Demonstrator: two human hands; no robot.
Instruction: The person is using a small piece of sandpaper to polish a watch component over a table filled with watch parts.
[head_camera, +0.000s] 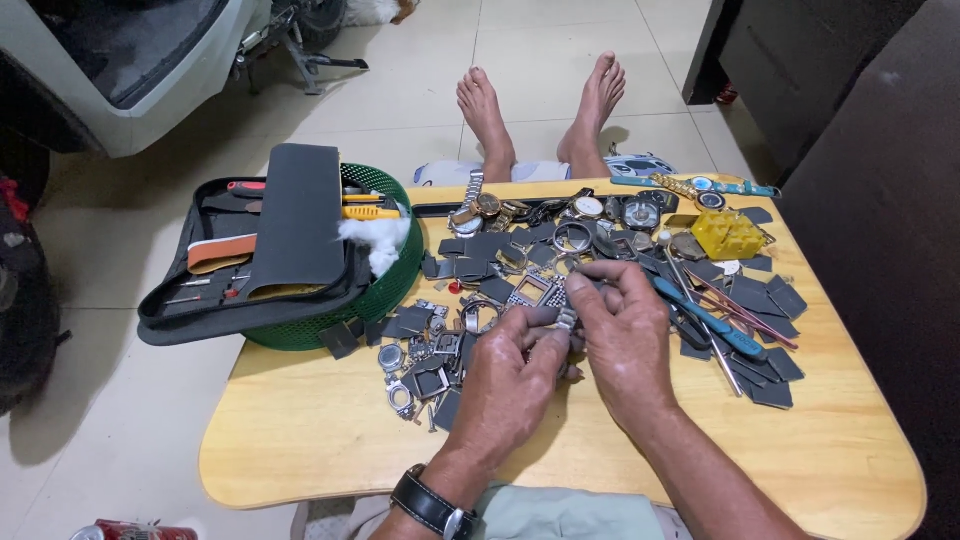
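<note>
Both hands pinching 1 small metal watch band piece (567, 318) mid-worktop (320, 430): left hand (510, 385) under, right hand (625, 335) over. Probably light, stiff, slippery; best gripped by side edges. Scattered watch parts (470, 265) at 12 o'clock, green basket (385, 290) at 10.

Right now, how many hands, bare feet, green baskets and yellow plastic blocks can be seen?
Hands: 2, left hand and right hand
Bare feet: 2
Green plastic mesh basket: 1
Yellow plastic block: 1
Total: 6
</note>
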